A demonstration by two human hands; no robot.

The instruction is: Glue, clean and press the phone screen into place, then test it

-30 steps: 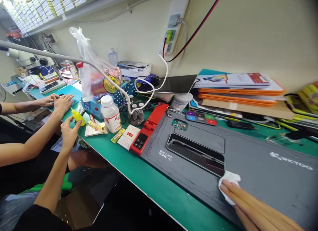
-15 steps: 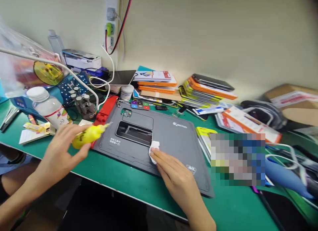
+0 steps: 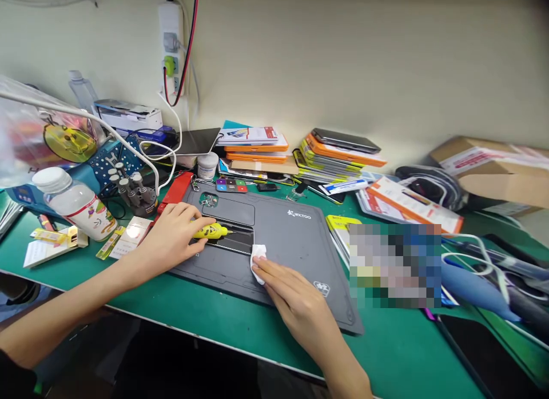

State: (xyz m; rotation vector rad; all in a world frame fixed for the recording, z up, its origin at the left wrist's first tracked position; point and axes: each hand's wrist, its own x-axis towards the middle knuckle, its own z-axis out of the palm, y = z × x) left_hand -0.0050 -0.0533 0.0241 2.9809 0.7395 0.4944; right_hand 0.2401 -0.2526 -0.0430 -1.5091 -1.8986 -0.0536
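My left hand [image 3: 178, 233] grips a yellow squeeze bottle [image 3: 210, 231] with a thin needle nozzle. The bottle lies tilted nearly flat over a dark phone [image 3: 242, 240], its tip pointing right above the phone's surface. Part of the phone is hidden beneath that hand and the bottle. Between the fingers of my right hand [image 3: 291, 287] is a folded white wipe [image 3: 258, 262], right by the phone's right end. Underneath everything is a grey work mat [image 3: 295, 244] with recessed trays, one of which holds small screws [image 3: 209, 200].
A white-capped drink bottle [image 3: 81, 207] and a screwdriver stand [image 3: 135, 193] are at left. Behind the mat are stacked orange boxes [image 3: 257, 148] and more boxes [image 3: 338, 153]. A black phone [image 3: 484, 353] lies front right. Cables [image 3: 484, 262] and a blue-handled tool [image 3: 476, 290] crowd the right.
My left hand has moved right with the yellow bottle, from beside the mat to over the phone. My right hand keeps the wipe at the phone's end. The view has shifted slightly right.
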